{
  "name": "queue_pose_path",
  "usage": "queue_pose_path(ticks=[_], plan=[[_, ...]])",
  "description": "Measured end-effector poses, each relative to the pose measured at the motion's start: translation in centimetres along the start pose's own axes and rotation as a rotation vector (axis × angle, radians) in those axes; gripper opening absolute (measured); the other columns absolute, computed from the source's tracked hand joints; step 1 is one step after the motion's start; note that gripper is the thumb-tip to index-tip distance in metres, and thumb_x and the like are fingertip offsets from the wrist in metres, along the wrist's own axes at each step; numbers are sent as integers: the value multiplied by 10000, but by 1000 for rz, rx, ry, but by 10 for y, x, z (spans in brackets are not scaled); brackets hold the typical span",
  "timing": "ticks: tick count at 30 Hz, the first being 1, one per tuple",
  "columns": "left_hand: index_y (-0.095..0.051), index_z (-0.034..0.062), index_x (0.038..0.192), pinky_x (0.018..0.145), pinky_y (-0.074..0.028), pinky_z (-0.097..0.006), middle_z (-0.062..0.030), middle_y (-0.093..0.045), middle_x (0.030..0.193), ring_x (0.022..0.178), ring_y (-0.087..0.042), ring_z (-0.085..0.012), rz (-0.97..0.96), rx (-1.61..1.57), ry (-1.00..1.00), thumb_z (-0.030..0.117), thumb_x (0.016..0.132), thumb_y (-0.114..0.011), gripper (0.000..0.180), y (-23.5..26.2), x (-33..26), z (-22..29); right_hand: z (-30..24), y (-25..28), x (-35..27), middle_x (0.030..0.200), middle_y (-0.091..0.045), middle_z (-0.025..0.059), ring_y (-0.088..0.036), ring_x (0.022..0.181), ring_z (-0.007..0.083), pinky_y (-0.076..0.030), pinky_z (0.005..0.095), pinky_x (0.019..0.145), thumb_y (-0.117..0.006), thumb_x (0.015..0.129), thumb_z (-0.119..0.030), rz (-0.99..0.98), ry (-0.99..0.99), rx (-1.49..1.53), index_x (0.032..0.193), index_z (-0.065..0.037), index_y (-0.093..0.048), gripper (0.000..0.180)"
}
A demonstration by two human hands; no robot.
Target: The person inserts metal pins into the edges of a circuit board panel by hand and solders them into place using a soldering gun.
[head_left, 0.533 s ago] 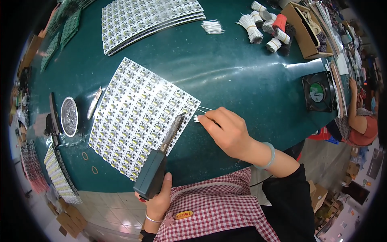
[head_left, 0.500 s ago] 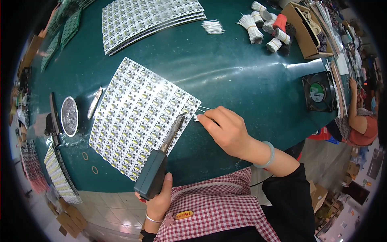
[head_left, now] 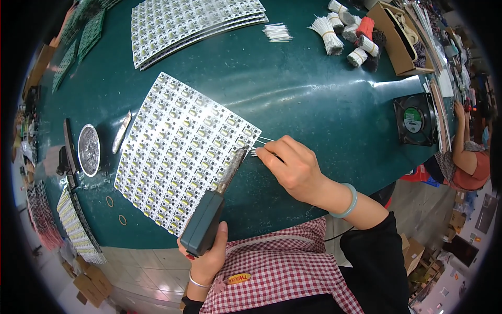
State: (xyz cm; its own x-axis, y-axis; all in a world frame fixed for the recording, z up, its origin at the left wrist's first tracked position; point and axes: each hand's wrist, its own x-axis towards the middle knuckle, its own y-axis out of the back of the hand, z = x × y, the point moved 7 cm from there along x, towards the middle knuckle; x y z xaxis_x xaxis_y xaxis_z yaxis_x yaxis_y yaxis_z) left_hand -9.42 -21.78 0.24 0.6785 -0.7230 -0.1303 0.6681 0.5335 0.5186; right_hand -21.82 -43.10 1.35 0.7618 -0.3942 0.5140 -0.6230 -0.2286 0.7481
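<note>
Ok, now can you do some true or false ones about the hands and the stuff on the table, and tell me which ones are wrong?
1. The left hand holds the iron. True.
2. The right hand holds a red wire. False: it pinches thin white wires.
3. The fan is to the right of both hands. True.
4. The dish is to the right of the board. False: the dish is to the left of the board.
5. The bracelet is red. False: the bracelet is pale green.
6. The table has a green top. True.
</note>
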Motion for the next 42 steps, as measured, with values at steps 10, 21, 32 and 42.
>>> queue_pose_path(ticks=[10,21,32,42], plan=[[-711,-22,972,644,-525,-279,-102,-706,831,678,-666,-171,-10,79,67,70,783,-778,221,-1,8,18,0,-2,-2,885,-622,116,-611,732,232,-517,301,577,-680,694,-5,-20,1,-19,981,47,-666,292],[-663,-15,1100,541,-451,-214,-37,-637,849,623,-567,-84,40,-86,57,-22,832,-752,283,2,-6,-7,-1,0,-1,897,-621,119,-609,731,227,-517,298,578,-683,696,13,-13,-11,-24,983,44,-663,289],[-666,-22,1129,541,-455,-217,-51,-647,874,622,-566,-87,67,-102,64,-23,825,-756,317,7,-8,-11,-13,19,0,813,-562,68,-574,726,199,-469,290,578,-675,707,-22,15,-4,-74,934,19,-642,232],[-639,-22,1168,557,-480,-226,-65,-662,916,647,-584,-94,43,-119,59,-17,820,-764,370,6,-7,-12,-10,-4,0,798,-556,62,-563,712,193,-480,283,566,-668,708,-29,10,42,-60,921,15,-645,218]])
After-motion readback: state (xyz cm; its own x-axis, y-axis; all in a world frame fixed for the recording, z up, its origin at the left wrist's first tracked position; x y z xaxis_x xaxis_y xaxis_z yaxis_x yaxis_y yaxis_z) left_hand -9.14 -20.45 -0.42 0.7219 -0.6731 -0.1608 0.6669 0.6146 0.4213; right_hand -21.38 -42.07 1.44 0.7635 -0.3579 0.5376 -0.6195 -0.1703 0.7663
